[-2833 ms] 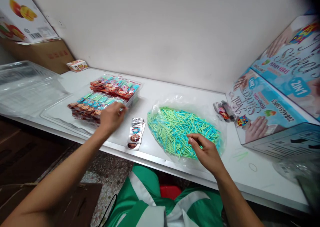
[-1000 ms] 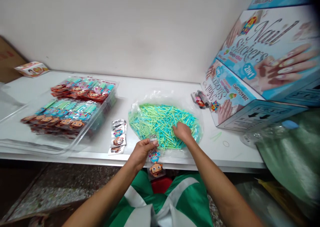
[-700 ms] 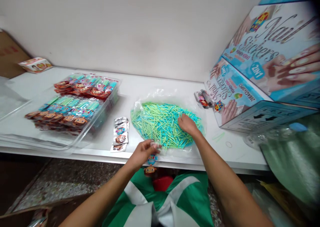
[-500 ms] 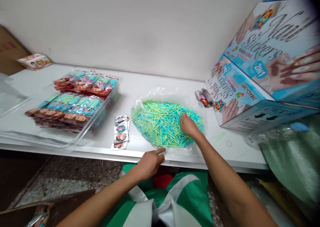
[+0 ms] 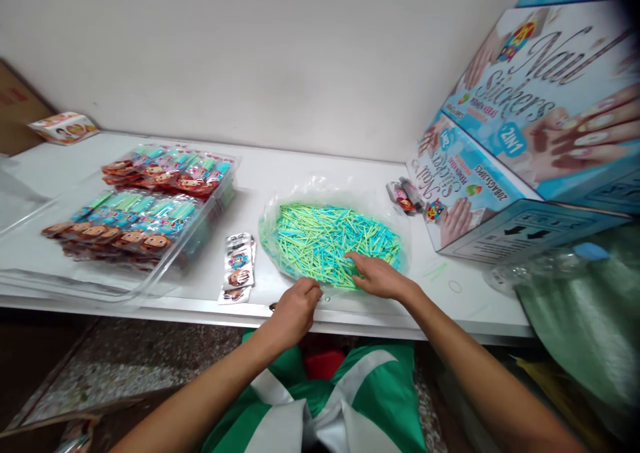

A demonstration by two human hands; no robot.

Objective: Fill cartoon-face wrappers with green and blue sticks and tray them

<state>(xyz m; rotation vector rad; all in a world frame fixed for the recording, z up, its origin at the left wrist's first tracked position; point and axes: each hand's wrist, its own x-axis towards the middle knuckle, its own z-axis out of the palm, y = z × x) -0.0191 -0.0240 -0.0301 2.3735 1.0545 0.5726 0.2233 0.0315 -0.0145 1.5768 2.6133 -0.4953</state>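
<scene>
A clear plastic bag (image 5: 327, 188), spread open on the white table, holds a heap of thin green and blue sticks (image 5: 320, 240). At the heap's front right is my right hand (image 5: 377, 276), its thumb and fingers apart at the sticks. My left hand (image 5: 296, 306) is closed at the table's front edge, just before the bag. Its fingertips are pressed together, and what they hold, if anything, is hidden. A small dark piece (image 5: 273, 306) shows beside it. To the left lie flat printed sachets (image 5: 237, 266).
A clear plastic tray (image 5: 150, 286) on the left bears rows of filled character packets (image 5: 135, 223). Large Nail Stickers boxes (image 5: 500, 140) stand at the right, with small packets (image 5: 404, 196) beside them. A plastic bottle (image 5: 545, 266) lies at the right edge.
My right hand has drawn back toward me from the middle of the sticks, its fingers parting. My left hand has moved slightly up and left, its pointing finger now curled in.
</scene>
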